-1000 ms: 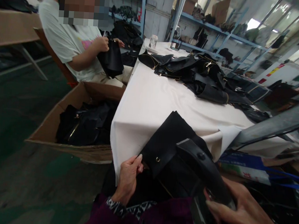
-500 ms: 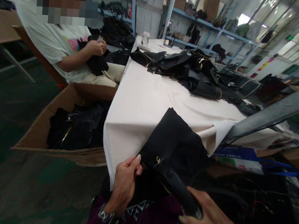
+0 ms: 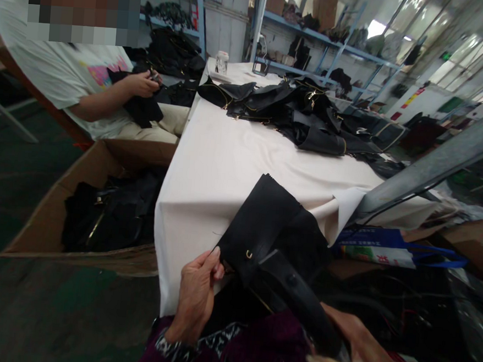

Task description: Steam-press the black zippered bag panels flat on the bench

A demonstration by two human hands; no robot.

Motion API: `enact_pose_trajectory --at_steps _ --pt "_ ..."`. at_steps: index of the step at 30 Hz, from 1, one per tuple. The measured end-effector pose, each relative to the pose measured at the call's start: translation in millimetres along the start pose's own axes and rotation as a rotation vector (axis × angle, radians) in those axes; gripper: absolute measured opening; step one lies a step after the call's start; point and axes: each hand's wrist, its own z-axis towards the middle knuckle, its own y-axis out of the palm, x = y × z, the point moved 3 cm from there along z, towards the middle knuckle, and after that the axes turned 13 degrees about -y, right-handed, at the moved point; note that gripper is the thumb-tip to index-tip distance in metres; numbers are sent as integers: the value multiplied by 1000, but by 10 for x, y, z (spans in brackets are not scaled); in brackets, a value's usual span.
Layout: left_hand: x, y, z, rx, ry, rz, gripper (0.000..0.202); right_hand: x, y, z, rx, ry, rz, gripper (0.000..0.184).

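Left grip (image 3: 197,294), head view, at seven o'clock: bare hand, thumb and fingers pinched closed on the near left corner of a black piece (image 3: 259,218). Said piece: flat, dark, just below centre, over the near edge of the bench (image 3: 209,173); one gold-coloured ring (image 3: 248,254) at its seven o'clock.

Right grip (image 3: 357,349), between four and five o'clock: wrapped about a long black tool (image 3: 296,284), whose far end points towards ten o'clock, near the ring; contact with the piece cannot be told.

Bench: covered in pale cloth. At one o'clock on it, a heap of black pieces (image 3: 272,103) with gold-coloured zips. Between eleven and twelve, a small white container (image 3: 222,62).

At eight o'clock: cardboard box (image 3: 35,233), open, holding black goods (image 3: 119,216). At ten: seated co-worker (image 3: 46,73), white shirt, dark material in hand. At three: grey metal post (image 3: 433,161), slanting.
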Motion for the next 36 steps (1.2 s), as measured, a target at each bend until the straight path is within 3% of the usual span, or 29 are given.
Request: enact_pose_trajectory --at_steps 4,8,13,17,22,27,29,32,34,36 --pt "5 52 -58 -23 -23 4 36 -45 184 58 -89 52 20 64" --pt "-3 89 -107 -22 -49 11 37 -187 232 176 -69 -40 -7 37" --pt "-26 97 -101 2 -39 23 38 -241 32 220 37 -153 35 19" --pt "-27 96 -72 -3 -43 19 37 -161 -41 162 5 -137 44 22" --pt "-34 107 -77 -14 -76 15 38 -80 121 137 -45 10 4 42" --pt "-30 57 15 -2 -60 55 35 -194 79 238 -22 -48 40 32" --pt "-2 -21 92 10 -10 158 37 -227 -51 261 39 -94 50 27" --pt "37 -197 155 65 123 525 27 -189 -246 243 118 -118 51 13" --pt "60 -302 102 156 399 824 27 -109 -328 210 165 -89 25 14" --pt "33 -312 -30 203 819 1109 40 -24 -360 178 204 -61 0 18"
